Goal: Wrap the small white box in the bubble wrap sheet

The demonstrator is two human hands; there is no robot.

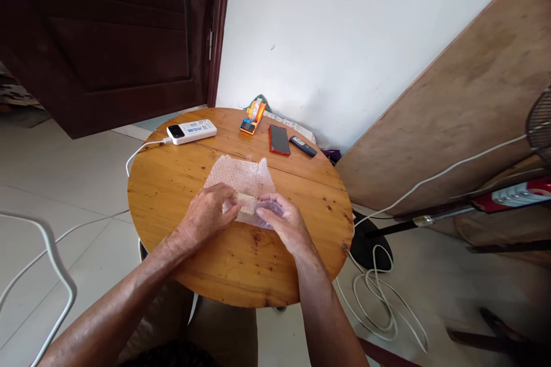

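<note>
A sheet of bubble wrap [236,173] lies on the round wooden table [172,178], its near part folded over. Within the fold sits a small flat cream-coloured piece [246,203], too small to name. My left hand [212,206] pinches the left side of the bubble wrap, thumb and fingers curled together. On the other side, my right hand [284,219] grips the wrap's right end between thumb and fingers. The cream piece lies between both hands, partly covered by the clear plastic.
Along the table's far side are a white power bank [193,131] with a cable, an orange tape dispenser [253,117], a red-edged phone [279,140] and a dark blue handheld device [303,146]. Coiled white cable [383,309] and a fan stand [374,241] are on the right floor.
</note>
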